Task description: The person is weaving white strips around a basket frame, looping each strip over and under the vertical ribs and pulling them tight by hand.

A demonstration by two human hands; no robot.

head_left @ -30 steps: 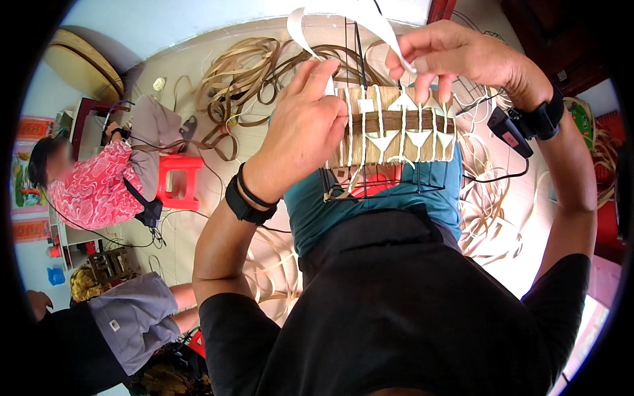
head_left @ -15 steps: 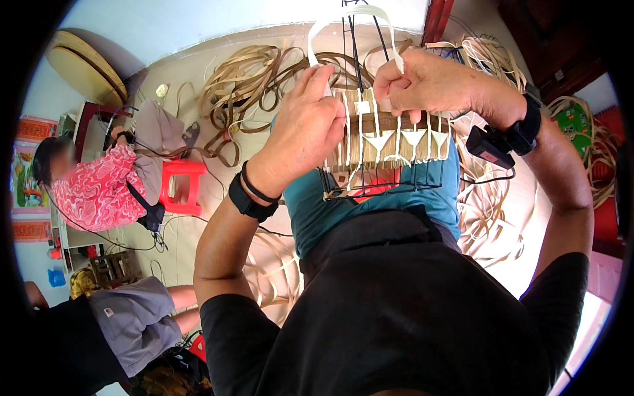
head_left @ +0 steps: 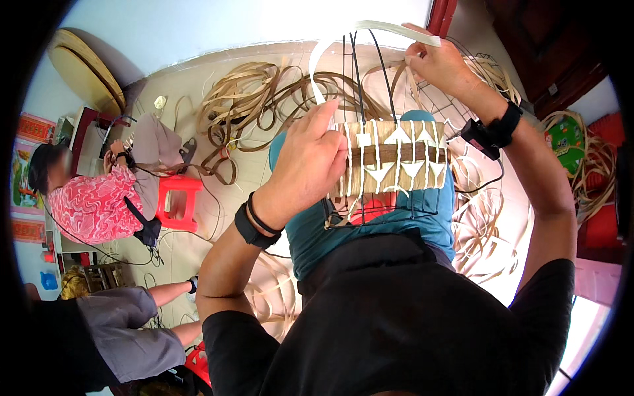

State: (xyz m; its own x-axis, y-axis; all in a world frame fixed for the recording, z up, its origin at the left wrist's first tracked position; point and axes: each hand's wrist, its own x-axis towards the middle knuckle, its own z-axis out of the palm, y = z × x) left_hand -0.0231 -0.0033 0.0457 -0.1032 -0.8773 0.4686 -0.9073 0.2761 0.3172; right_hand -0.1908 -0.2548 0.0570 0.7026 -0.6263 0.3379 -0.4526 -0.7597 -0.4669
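On my lap stands a part-woven basket point(head_left: 389, 156) on a black wire frame point(head_left: 356, 53), its tan wrapping crossed by a brown band and white strips with triangle shapes. My left hand point(head_left: 307, 155) is closed round the basket's left end, with its fingertips by the base of a loose white strip point(head_left: 318, 63). This flat strip arches up from there and across to my right hand point(head_left: 446, 69). Raised beyond the basket's far right corner, my right hand is closed on the strip's other end, one finger stretched along it.
Coils of tan and brown strips point(head_left: 241, 92) lie on the floor ahead, and more pale strips point(head_left: 485, 241) lie at right. One person point(head_left: 96, 204) sits at left by a red stool point(head_left: 177, 203). Another person in grey shorts point(head_left: 132, 330) is at lower left. Wire framework point(head_left: 436, 102) stands behind the basket.
My right hand has gone from the basket's top up and to the right, drawing the white strip into a wider arch. The basket has tipped and shifted nearer; my left hand stays on it.
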